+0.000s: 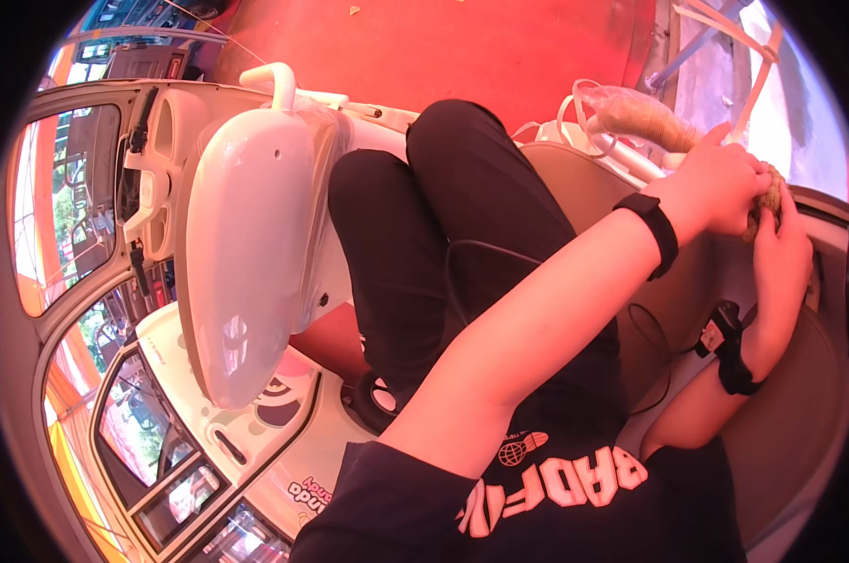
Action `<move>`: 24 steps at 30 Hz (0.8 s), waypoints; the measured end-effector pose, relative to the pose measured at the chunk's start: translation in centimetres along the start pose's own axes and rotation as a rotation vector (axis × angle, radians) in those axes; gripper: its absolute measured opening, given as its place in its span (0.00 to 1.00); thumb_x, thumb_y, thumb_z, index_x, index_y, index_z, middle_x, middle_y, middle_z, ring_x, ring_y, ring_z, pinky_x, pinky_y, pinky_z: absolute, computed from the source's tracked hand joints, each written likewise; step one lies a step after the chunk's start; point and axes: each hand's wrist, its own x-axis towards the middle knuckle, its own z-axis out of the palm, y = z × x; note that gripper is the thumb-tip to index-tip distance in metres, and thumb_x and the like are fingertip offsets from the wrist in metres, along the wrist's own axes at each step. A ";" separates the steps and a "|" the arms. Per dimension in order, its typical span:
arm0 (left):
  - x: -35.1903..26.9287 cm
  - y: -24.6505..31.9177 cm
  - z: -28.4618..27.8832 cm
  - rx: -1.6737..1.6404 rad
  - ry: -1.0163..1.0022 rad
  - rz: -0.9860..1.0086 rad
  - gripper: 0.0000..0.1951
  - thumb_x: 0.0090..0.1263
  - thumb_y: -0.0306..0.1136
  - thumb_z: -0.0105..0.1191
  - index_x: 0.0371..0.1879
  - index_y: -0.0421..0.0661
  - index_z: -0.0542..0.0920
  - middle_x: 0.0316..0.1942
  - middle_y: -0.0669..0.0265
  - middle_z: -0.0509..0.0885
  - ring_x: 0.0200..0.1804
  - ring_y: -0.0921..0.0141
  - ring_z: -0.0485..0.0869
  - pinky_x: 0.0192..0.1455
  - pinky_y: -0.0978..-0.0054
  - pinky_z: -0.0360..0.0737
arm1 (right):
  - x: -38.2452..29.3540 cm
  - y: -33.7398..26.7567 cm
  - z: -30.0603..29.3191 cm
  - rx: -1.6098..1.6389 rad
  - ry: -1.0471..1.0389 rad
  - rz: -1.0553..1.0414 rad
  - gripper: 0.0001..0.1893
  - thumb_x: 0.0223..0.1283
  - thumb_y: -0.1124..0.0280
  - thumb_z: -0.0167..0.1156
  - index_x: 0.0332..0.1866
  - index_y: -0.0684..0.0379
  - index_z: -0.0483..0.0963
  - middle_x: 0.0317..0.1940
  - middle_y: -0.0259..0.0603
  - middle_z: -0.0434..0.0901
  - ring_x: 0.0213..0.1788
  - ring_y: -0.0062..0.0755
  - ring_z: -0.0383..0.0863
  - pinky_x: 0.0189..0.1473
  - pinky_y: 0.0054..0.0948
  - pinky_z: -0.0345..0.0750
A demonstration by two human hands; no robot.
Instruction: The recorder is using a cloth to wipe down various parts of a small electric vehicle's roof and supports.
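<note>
My left hand (730,184) and my right hand (783,246) are close together at the far right. Between their fingers is a small tan, rough-textured bundle (769,193); the fingers cover much of it, so its kind is unclear. Just left of my left hand lies a tan, ribbed roll (649,123), partly wrapped in clear plastic. A black band (649,229) circles my left wrist. A black strapped device (727,345) sits on my right forearm.
My bent knees (459,141) fill the middle. To their left stands a large glossy white moulded shell (248,246) with a bent white tube (280,84). A thin black cable (660,331) loops beside my lap. A car door (206,401) and red ground (431,56) show beyond.
</note>
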 end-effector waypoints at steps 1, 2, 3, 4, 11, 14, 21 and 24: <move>0.2 0.1 0.0 -0.001 0.020 0.006 0.12 0.59 0.34 0.61 0.41 0.49 0.89 0.45 0.65 0.89 0.56 0.59 0.85 0.78 0.42 0.63 | 0.2 0.1 -0.2 0.010 -0.004 -0.020 0.24 0.75 0.61 0.53 0.74 0.45 0.73 0.52 0.55 0.86 0.54 0.55 0.86 0.57 0.45 0.80; 0.0 0.3 0.0 -0.004 -0.036 0.005 0.11 0.60 0.34 0.60 0.40 0.49 0.89 0.44 0.65 0.89 0.56 0.60 0.85 0.77 0.42 0.63 | 0.2 0.4 -0.2 0.011 -0.024 -0.010 0.24 0.74 0.62 0.53 0.74 0.45 0.73 0.54 0.53 0.86 0.56 0.54 0.86 0.58 0.43 0.79; 0.0 0.3 0.1 -0.002 -0.035 -0.001 0.11 0.60 0.34 0.60 0.40 0.49 0.89 0.44 0.65 0.89 0.56 0.60 0.85 0.77 0.42 0.63 | 0.2 0.2 -0.3 0.012 -0.028 -0.014 0.24 0.74 0.62 0.53 0.74 0.45 0.73 0.54 0.53 0.86 0.56 0.54 0.86 0.58 0.43 0.79; -0.1 0.3 0.2 -0.012 -0.023 -0.012 0.11 0.60 0.34 0.60 0.40 0.49 0.89 0.44 0.65 0.89 0.56 0.59 0.85 0.78 0.42 0.62 | 0.2 -0.2 -0.4 -0.006 -0.035 -0.013 0.24 0.74 0.62 0.53 0.74 0.45 0.73 0.54 0.53 0.86 0.56 0.53 0.86 0.58 0.42 0.79; 0.0 0.1 0.5 -0.002 0.016 -0.023 0.11 0.60 0.36 0.60 0.39 0.52 0.90 0.43 0.65 0.90 0.55 0.58 0.86 0.79 0.42 0.60 | 1.4 0.4 0.1 -0.032 -0.058 -0.002 0.24 0.76 0.60 0.52 0.74 0.46 0.73 0.57 0.51 0.85 0.58 0.49 0.86 0.60 0.40 0.78; 0.1 0.5 0.3 0.037 -0.057 -0.045 0.11 0.60 0.37 0.59 0.39 0.52 0.90 0.44 0.65 0.90 0.55 0.58 0.86 0.80 0.42 0.60 | 1.1 0.2 0.0 -0.022 -0.038 0.001 0.24 0.75 0.60 0.53 0.73 0.47 0.73 0.55 0.51 0.86 0.57 0.50 0.86 0.58 0.39 0.79; -1.8 1.7 -0.2 -0.058 -0.011 -0.041 0.20 0.63 0.40 0.59 0.52 0.46 0.84 0.60 0.60 0.84 0.67 0.58 0.80 0.78 0.32 0.58 | -3.2 -1.2 -0.1 0.261 0.055 -0.017 0.22 0.70 0.67 0.58 0.68 0.52 0.76 0.42 0.63 0.84 0.48 0.64 0.86 0.48 0.51 0.81; -1.0 2.3 -0.6 0.169 -0.006 0.082 0.24 0.66 0.40 0.60 0.59 0.42 0.82 0.63 0.57 0.83 0.72 0.53 0.75 0.78 0.36 0.59 | -3.4 -1.7 -0.7 0.202 0.106 -0.010 0.22 0.69 0.72 0.55 0.67 0.59 0.77 0.41 0.64 0.84 0.46 0.65 0.85 0.47 0.54 0.79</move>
